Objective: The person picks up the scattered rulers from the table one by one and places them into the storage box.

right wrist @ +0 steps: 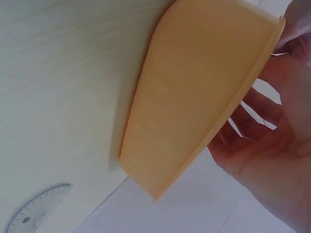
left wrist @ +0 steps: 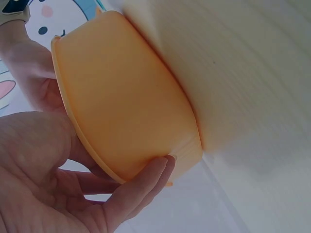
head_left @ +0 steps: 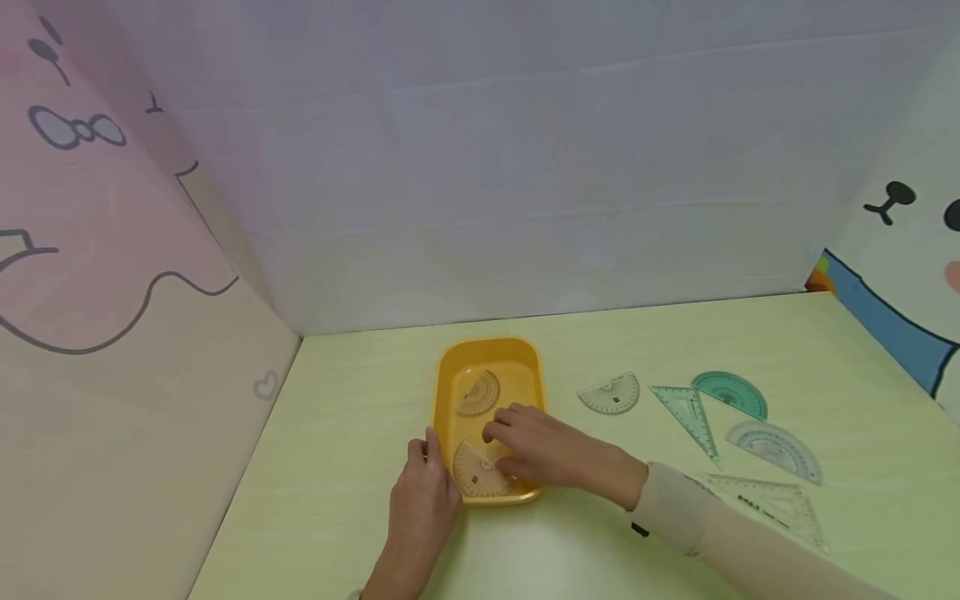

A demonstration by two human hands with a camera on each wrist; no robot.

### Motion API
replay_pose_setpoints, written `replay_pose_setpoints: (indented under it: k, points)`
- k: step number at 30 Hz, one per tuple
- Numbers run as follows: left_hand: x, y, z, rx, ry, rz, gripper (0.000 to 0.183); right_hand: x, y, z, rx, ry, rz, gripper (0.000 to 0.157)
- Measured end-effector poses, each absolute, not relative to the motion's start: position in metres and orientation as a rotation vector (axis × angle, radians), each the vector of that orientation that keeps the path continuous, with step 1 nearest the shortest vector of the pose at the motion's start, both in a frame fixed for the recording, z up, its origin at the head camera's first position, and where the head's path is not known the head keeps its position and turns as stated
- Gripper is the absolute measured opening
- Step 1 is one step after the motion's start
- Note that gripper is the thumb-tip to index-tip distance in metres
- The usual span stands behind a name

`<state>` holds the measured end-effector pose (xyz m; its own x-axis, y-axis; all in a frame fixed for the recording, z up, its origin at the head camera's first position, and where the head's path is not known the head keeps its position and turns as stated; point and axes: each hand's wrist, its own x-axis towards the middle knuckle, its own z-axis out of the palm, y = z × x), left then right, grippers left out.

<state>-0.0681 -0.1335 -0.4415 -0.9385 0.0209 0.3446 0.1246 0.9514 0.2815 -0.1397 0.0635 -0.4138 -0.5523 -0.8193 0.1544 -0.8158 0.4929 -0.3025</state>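
A yellow plastic tray (head_left: 527, 379) stands on the table, its outer wall filling much of both wrist views. Two clear protractors lie inside: a far protractor (head_left: 480, 394) and a near protractor (head_left: 472, 471). My left hand (head_left: 423, 500) grips the tray's near left side, thumb at the rim and fingers against the outer wall (left wrist: 126, 97). Over the right rim reaches my right hand (head_left: 543, 450), its fingers loosely bent above the tray floor. The right thumb overlaps the near protractor's edge in the head view, with the fingertips apart from it.
Right of the tray lie a clear protractor (head_left: 611, 394), a green set square (head_left: 686, 412), a green protractor (head_left: 731, 392), another clear protractor (head_left: 776, 450) and a large clear set square (head_left: 787, 504). A pale wall covering (head_left: 525, 208) stands along the table's back edge.
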Motion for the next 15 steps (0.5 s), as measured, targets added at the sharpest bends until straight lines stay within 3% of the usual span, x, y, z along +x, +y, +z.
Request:
replay_pose_setpoints:
  k: [15]
  points:
    - [-0.067, -0.132, -0.442, -0.083, -2.785, -0.450, 0.051, -0.149, 0.093, -0.413, -1.419, 2.752, -0.690, 0.026]
